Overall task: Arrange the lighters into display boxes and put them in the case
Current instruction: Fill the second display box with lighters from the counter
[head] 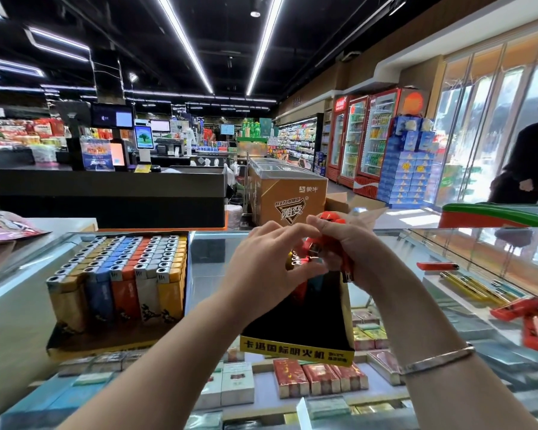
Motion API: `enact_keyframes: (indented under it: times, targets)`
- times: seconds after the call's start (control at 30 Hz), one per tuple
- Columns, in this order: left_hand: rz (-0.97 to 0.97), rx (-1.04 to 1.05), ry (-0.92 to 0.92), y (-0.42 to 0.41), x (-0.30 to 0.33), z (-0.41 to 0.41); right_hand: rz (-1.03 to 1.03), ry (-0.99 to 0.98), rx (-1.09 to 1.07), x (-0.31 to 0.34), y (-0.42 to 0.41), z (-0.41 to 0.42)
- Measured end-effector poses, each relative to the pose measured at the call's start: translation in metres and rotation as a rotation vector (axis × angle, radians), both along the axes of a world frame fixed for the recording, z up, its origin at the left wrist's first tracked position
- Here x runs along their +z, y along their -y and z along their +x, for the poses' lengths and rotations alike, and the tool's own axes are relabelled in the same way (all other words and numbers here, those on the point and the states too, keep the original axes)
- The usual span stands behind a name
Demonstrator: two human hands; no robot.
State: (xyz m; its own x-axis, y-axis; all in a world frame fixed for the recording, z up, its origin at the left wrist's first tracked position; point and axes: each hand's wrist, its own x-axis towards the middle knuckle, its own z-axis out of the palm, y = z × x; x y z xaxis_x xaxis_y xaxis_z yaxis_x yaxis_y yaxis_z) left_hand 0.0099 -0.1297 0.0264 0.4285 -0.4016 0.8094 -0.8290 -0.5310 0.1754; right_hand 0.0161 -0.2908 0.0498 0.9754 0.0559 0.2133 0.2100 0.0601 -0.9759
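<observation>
1. the right hand [351, 243] grips a bunch of red lighters [333, 220] above the far end of the black and yellow display box [298, 349].
2. the left hand [267, 265] meets it there, its fingers curled and pinching at the lighters between the two hands.
3. that box sits on the glass table [212, 262] near its middle, mostly unfilled.
4. a full display box [118, 283] of upright lighters stands toward the left edge.
5. loose lighters [516, 308], red and yellow, lie toward the right edge.
</observation>
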Motion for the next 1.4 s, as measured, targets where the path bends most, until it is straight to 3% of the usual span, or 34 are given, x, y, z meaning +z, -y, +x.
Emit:
enact_keyframes:
  times: [0.13, 0.33, 0.47, 0.6, 0.83, 1.03, 1.4]
  targets:
    - [-0.104, -0.055, -0.2, -0.001, -0.001, 0.001, 0.042, 0.0, 0.021, 0.0, -0.004, -0.001]
    - [-0.538, -0.244, -0.516, -0.002, 0.004, 0.009, 0.087, 0.083, -0.024, 0.001, -0.003, 0.0]
    - [-0.659, -0.324, -0.576, -0.009, 0.01, 0.012, 0.102, 0.127, -0.277, 0.0, 0.004, 0.002]
    - [-0.526, -0.249, -0.457, -0.01, 0.009, 0.011, 0.157, 0.047, -0.468, -0.005, 0.012, 0.01]
    - [-0.077, -0.117, -0.211, -0.008, 0.001, 0.01, 0.063, -0.035, -0.324, -0.015, -0.001, 0.016]
    - [0.057, -0.089, -0.185, -0.009, 0.002, 0.01, 0.047, -0.075, -0.323, -0.016, -0.005, 0.017]
    - [0.126, 0.004, -0.119, -0.006, 0.003, 0.008, 0.054, -0.063, -0.312, -0.017, -0.004, 0.017]
